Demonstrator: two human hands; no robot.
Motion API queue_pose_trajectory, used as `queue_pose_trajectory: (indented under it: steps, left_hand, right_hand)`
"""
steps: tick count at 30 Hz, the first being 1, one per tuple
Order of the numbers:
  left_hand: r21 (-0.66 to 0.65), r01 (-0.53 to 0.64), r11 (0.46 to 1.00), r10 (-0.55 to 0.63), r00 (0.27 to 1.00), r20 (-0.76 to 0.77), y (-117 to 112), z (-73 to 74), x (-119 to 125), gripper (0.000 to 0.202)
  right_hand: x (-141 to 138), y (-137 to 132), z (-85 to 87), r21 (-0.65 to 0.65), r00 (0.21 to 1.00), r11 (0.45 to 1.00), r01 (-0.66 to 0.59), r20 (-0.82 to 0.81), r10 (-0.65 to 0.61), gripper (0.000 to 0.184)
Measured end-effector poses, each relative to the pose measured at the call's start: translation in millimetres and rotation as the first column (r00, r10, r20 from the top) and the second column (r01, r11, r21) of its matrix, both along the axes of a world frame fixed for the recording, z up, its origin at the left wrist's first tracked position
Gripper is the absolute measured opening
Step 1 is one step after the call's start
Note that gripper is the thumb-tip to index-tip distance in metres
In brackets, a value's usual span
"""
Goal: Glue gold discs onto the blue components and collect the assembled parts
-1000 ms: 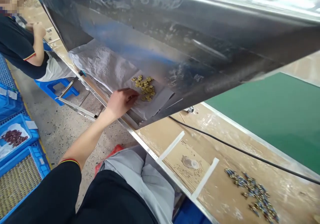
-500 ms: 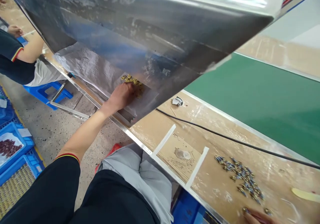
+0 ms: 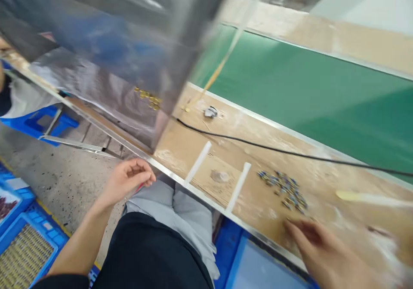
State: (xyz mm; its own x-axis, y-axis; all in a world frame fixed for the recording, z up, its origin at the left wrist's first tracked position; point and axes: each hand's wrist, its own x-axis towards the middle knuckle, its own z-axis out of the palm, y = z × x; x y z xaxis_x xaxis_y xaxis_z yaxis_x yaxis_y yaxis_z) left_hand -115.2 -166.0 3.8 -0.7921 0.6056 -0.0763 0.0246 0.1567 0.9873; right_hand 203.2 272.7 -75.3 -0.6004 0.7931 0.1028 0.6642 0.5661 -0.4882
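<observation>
Above the scuffed tan workbench (image 3: 338,203), the blurred right hand (image 3: 322,250) has its fingers spread beside a loose heap of small blue-and-gold parts (image 3: 284,189); any pinch cannot be told. The left hand (image 3: 127,181) curls loosely, empty. Small round brass pieces (image 3: 148,98) lie on crinkled silver foil (image 3: 87,87).

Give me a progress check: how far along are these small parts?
Looks done: gold-coloured pieces lie grouped on the foil sheet. In hand: nothing visibly held; the blurred right hand is just below the pile, the left hand beyond the bench edge. Left: the blue-and-gold parts pile on the bench.
</observation>
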Motion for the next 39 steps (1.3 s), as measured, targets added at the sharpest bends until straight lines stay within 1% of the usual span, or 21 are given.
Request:
queue_pose_trajectory:
  steps: [1,2,3,5,6,7,9,11,15,18,20,22,24,27,29,31,32,34,35,37,39]
  left_hand:
    - [0.019,0.059,0.998,-0.061,0.993,0.105,5.7,-7.6,14.1,0.019]
    - [0.036,0.102,0.994,-0.108,0.971,0.213,13.1,-15.0,26.0,0.019]
    - [0.045,0.136,0.990,-0.143,0.944,0.299,21.9,-22.0,35.6,0.020]
    - [0.020,0.205,0.978,-0.197,0.902,0.384,42.3,-33.1,47.2,0.024]
    - [-0.004,0.246,0.969,-0.226,0.894,0.387,53.1,-36.5,49.7,0.026]
    - [-0.027,0.283,0.959,-0.251,0.890,0.381,63.8,-38.1,50.7,0.027]
    - [-0.048,0.332,0.942,-0.291,0.880,0.376,83.0,-36.5,50.1,0.027]
    - [-0.023,0.352,0.936,-0.318,0.871,0.374,98.4,-31.7,48.8,0.027]
    - [0.040,0.365,0.930,-0.353,0.858,0.373,120.2,-29.3,51.4,0.024]
    - [0.072,0.336,0.939,-0.337,0.859,0.386,131.5,-34.3,58.6,0.019]
    - [0.082,0.310,0.947,-0.318,0.875,0.365,136.8,-36.8,63.6,0.016]
    - [0.067,0.317,0.946,-0.322,0.897,0.302,139.9,-37.4,66.3,0.015]
    - [0.027,0.352,0.936,-0.350,0.916,0.194,140.9,-36.4,66.0,0.018]
    - [-0.006,0.434,0.901,-0.434,0.901,-0.016,140.0,-33.2,61.8,0.017]
    - [0.011,0.479,0.878,-0.475,0.873,-0.112,139.1,-31.0,59.4,0.012]
    - [-0.002,0.483,0.876,-0.481,0.872,-0.089,138.7,-30.1,59.1,0.009]
    - [-0.006,0.465,0.885,-0.465,0.885,-0.013,138.9,-30.5,60.0,0.008]
    - [0.044,0.425,0.904,-0.422,0.873,0.245,140.2,-33.0,63.2,0.010]
    - [0.102,0.394,0.913,-0.401,0.829,0.390,141.3,-34.8,65.3,0.015]
    - [0.234,0.314,0.920,-0.390,0.676,0.625,144.0,-38.8,69.8,0.027]
    - [0.309,0.242,0.920,-0.391,0.510,0.766,146.7,-41.9,73.9,0.037]
  right_hand:
    - [-9.1,-15.2,12.0,-0.101,0.996,0.993,0.057,-0.058,-0.063,0.014]
    - [-20.0,-30.5,22.5,-0.211,0.980,0.973,0.095,-0.150,-0.128,0.019]
    - [-32.1,-44.5,30.3,-0.332,0.951,0.939,0.090,-0.252,-0.180,0.030]
    - [-56.2,-65.8,36.3,-0.521,0.863,0.853,0.005,-0.429,-0.267,0.048]
    - [-66.3,-73.4,35.9,-0.597,0.821,0.801,-0.051,-0.482,-0.307,0.052]
    - [-74.4,-80.0,35.0,-0.665,0.795,0.739,-0.107,-0.504,-0.338,0.050]
    - [-84.7,-92.9,34.7,-0.743,0.751,0.640,-0.199,-0.534,-0.387,0.045]
    - [-89.2,-105.7,38.0,-0.777,0.720,0.574,-0.260,-0.552,-0.421,0.041]
    - [-91.5,-121.3,43.7,-0.803,0.692,0.508,-0.311,-0.558,-0.458,0.039]
    - [-90.4,-124.9,45.3,-0.816,0.710,0.475,-0.328,-0.545,-0.446,0.040]
    - [-88.2,-126.9,48.6,-0.828,0.760,0.441,-0.347,-0.523,-0.385,0.037]
    - [-86.3,-129.4,54.4,-0.842,0.816,0.388,-0.374,-0.498,-0.294,0.032]
    - [-86.1,-132.2,60.7,-0.858,0.848,0.324,-0.398,-0.479,-0.226,0.032]
    - [-89.2,-135.7,65.9,-0.875,0.858,0.242,-0.419,-0.468,-0.210,0.038]
    - [-91.4,-136.9,66.0,-0.882,0.862,0.205,-0.425,-0.464,-0.206,0.042]
    - [-91.8,-137.4,65.1,-0.883,0.867,0.192,-0.429,-0.462,-0.187,0.043]
    - [-91.1,-137.6,64.6,-0.879,0.868,0.202,-0.432,-0.466,-0.174,0.041]
    - [-87.9,-137.9,64.0,-0.858,0.861,0.262,-0.442,-0.488,-0.144,0.034]
    - [-85.8,-138.2,63.7,-0.836,0.853,0.311,-0.453,-0.507,-0.122,0.030]
    - [-82.2,-138.7,62.5,-0.758,0.829,0.438,-0.483,-0.557,-0.051,0.023]
    - [-80.4,-139.3,60.4,-0.641,0.799,0.567,-0.518,-0.599,0.053,0.017]
